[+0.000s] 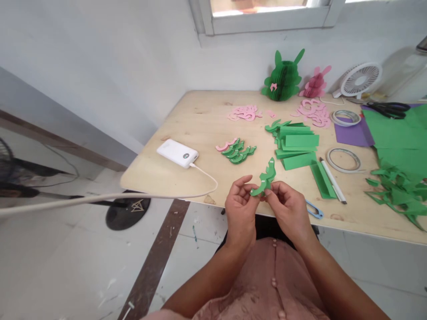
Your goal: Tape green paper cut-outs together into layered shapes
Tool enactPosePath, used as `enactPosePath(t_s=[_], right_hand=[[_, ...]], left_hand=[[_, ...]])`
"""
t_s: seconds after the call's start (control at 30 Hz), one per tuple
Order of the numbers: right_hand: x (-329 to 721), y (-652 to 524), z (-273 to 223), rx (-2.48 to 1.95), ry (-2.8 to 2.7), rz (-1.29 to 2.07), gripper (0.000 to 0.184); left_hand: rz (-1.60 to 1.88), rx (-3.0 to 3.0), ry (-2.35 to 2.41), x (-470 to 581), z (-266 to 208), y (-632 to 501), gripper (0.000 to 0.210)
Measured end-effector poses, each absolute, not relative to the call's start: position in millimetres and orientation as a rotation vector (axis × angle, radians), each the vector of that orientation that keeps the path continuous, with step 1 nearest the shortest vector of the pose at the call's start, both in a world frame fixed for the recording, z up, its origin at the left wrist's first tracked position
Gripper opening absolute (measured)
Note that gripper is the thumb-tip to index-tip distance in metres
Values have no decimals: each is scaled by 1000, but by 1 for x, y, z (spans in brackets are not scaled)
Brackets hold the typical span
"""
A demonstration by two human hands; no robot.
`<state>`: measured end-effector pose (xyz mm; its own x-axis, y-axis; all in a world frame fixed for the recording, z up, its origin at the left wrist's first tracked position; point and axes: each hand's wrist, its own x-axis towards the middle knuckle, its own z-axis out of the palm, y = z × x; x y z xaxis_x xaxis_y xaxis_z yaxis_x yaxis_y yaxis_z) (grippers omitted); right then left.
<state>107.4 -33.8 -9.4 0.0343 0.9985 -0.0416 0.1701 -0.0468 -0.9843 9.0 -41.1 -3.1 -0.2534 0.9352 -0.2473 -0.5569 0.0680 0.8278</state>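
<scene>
Both my hands meet at the table's front edge around a scalloped green paper cutout [267, 178], folded, with small white tape bits on it. My left hand [243, 202] pinches its lower left end. On the other side, my right hand [286, 205] grips its lower edge between thumb and fingers. Just beyond lies a pile of similar green cutouts [238, 153] with one pink cutout [227, 145] at its left. Folded green paper strips [300, 141] are stacked to the right. Near my right wrist is a blue cutter [314, 209].
A power bank [177, 153] with a cable lies left. Right are a white pen [333, 181], tape rolls [344, 160], black-handled scissors [388, 109] and green scraps [400, 191]. Behind stand a green paper rabbit [284, 79], a pink one [315, 82] and a small fan [360, 80].
</scene>
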Motion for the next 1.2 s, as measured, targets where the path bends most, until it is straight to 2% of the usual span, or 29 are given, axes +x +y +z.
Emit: enactPosePath(t_s=[1.2], right_hand=[[111, -34, -7, -1431, -1454, 1066, 15]], left_hand=[[1389, 354, 967, 4, -3, -36, 43]])
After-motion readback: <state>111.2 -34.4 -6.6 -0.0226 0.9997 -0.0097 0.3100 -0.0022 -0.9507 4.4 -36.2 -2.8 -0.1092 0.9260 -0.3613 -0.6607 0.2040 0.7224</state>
